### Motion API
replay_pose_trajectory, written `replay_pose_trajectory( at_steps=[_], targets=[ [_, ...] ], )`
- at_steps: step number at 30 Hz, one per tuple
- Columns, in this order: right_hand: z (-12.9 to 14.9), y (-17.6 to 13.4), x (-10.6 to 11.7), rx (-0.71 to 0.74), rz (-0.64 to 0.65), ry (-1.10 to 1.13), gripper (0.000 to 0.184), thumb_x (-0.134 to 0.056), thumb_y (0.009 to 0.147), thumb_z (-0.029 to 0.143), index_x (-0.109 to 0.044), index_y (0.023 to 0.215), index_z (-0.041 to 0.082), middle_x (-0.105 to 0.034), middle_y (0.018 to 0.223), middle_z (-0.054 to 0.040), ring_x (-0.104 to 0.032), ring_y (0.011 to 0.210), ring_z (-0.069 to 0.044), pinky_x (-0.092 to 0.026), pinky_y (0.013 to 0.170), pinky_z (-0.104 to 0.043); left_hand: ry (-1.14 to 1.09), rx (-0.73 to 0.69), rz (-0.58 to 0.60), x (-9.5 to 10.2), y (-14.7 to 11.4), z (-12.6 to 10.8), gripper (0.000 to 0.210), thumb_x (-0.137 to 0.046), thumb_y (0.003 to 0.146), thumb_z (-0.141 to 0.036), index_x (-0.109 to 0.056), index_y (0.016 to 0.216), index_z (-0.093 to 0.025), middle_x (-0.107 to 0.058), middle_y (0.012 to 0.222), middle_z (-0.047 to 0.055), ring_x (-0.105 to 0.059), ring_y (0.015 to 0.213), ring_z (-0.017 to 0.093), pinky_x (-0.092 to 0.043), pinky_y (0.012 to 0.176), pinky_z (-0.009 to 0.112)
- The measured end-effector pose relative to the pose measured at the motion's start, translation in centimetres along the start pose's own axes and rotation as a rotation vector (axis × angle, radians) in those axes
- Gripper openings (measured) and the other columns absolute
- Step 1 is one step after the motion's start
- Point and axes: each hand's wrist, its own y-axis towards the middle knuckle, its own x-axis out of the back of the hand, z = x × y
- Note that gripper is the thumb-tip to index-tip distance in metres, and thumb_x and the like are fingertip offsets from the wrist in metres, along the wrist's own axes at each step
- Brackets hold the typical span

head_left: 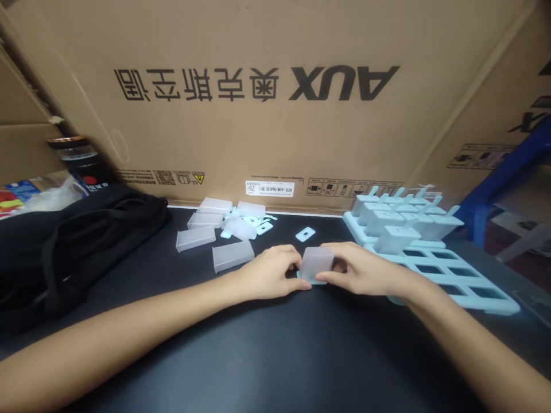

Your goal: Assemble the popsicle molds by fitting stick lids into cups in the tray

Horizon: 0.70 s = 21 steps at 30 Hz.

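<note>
A translucent popsicle mold point(317, 261) stands upside down on a light-blue lid point(307, 282) on the black table. My right hand point(365, 268) grips the mold from the right, thumb low on its front. From the left, my left hand point(271, 271) closes on the lid's edge, thumb in front and fingers behind; some fingertips are hidden. Beyond them lies a loose light-blue lid point(305, 234) with an oblong hole. Several empty translucent molds point(233, 256) lie to the left, near a heap of small light-blue parts point(263, 228).
At right, a light-blue rack point(495, 304) carries several molds with stick handles point(398, 238) in its far part. A large cardboard box point(215, 137) stands behind the table. Black cloth point(77, 246) and a dark jar point(84, 163) are at left; a blue frame point(480, 215) is at right.
</note>
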Motion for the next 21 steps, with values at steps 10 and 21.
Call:
replay_pose_trajectory(
  at_steps=[10,21],
  targets=[
    [0.6,-0.1,0.3,-0.073,0.042,-0.011,0.027,-0.059,0.087,0.043,-0.062,0.090,0.016,-0.066,0.081,-0.0037,-0.059,0.070,-0.016,-0.045,0.061,-0.026,0.843,0.126,0.058,8.1,6.0,4.3,0.025,-0.051,0.088,-0.010,-0.074,0.097,-0.015,-0.072,0.099,0.013,-0.067,0.090,0.025,-0.048,0.074,0.033],
    [0.6,-0.4,0.4,-0.115,0.018,-0.055,0.025,-0.062,0.085,0.041,-0.058,0.079,0.018,-0.065,0.074,-0.0013,-0.060,0.066,-0.014,-0.041,0.056,-0.024,0.981,0.134,0.170,6.6,9.9,6.9,0.023,-0.054,0.082,-0.009,-0.074,0.092,-0.011,-0.071,0.100,0.018,-0.062,0.098,0.030,-0.046,0.079,0.035]
  ],
)
